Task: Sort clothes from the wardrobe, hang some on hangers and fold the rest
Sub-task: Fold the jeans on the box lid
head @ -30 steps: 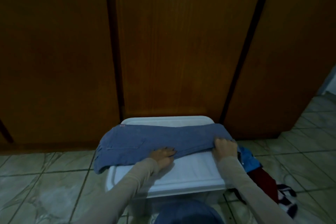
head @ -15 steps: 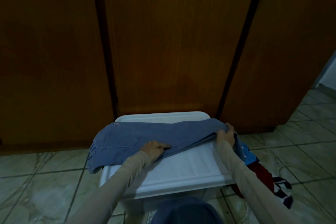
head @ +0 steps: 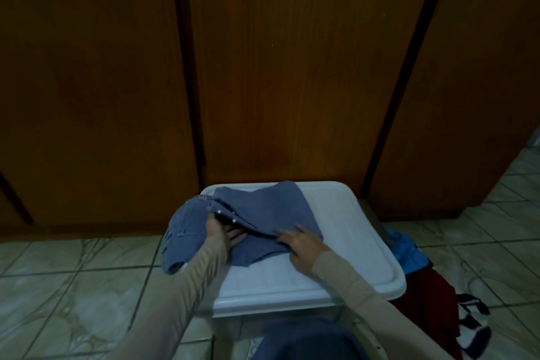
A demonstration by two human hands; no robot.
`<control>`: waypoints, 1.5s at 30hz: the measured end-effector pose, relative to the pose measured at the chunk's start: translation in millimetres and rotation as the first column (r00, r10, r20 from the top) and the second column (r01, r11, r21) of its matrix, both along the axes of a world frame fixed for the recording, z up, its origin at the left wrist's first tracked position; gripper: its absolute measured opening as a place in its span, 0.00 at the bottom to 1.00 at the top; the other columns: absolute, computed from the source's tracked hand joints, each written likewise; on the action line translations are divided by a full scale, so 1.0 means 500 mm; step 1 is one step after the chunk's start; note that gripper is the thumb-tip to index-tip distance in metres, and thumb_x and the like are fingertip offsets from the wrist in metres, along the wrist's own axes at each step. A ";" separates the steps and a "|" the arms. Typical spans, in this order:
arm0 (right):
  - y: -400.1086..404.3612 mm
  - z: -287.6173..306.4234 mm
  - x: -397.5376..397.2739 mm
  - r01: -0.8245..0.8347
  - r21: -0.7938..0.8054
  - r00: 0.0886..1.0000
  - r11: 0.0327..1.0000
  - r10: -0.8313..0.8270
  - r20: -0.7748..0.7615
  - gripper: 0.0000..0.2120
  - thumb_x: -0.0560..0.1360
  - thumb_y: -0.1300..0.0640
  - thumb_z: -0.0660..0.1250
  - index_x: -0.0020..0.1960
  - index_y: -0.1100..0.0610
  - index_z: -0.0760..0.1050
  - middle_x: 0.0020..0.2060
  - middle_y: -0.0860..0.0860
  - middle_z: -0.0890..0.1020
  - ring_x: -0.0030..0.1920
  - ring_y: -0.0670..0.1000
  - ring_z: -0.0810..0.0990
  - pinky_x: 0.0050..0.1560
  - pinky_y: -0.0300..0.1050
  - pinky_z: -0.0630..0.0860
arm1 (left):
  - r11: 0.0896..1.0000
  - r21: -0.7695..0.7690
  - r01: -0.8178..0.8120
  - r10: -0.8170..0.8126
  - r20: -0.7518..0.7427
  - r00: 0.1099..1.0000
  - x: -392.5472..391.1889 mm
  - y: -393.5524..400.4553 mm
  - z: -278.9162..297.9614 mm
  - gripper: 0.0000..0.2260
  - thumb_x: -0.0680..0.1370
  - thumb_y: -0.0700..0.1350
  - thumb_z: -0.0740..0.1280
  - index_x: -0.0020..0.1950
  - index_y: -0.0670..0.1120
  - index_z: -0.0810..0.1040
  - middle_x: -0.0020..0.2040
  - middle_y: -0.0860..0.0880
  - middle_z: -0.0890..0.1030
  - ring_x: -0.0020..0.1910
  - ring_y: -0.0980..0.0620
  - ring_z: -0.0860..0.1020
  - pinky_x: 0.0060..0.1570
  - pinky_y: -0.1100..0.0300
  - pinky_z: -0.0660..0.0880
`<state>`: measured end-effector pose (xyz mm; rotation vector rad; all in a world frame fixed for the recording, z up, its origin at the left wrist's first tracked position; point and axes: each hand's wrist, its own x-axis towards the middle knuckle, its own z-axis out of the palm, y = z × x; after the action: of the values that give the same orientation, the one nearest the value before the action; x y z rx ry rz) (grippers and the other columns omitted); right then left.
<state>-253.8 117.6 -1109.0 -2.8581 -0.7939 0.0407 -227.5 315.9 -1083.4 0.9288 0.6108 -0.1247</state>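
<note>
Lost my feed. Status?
Left hand grips jeans near waistband. Right hand flat, pressing fold. Jeans on white bin lid. Nothing blocking.

A home bedroom or dressing corner — tall brown wooden wardrobe doors (head: pixel 292 67) rise from a marbled tile floor (head: pixel 73 286), with loose clothes (head: pixel 423 280) heaped beside a white plastic storage bin (head: pixel 350 242).

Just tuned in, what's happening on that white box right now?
A person is folding blue jeans on the lid of a white plastic box in front of closed wooden wardrobe doors. The left hand is tucked in under a folded layer near the waistband, while the right hand lies flat on the cloth, pressing it down. One leg end is doubled over toward the waist. More clothes lie heaped on the tiled floor to the right.
</note>
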 end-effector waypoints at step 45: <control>-0.240 0.069 -0.027 0.717 0.095 0.679 0.690 -0.723 0.126 0.15 0.77 0.67 0.58 0.63 0.60 0.67 0.59 0.58 0.72 0.59 0.57 0.72 0.54 0.47 0.71 | 0.476 0.776 0.413 -0.463 -0.178 0.868 -0.030 -0.133 0.003 0.16 0.78 0.33 0.59 0.66 0.35 0.68 0.64 0.38 0.73 0.60 0.43 0.73 0.57 0.56 0.70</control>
<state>-267.5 -2.2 -1074.6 -2.9364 0.3761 -0.3007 -242.5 249.5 -1081.9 1.9854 0.3320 -0.3013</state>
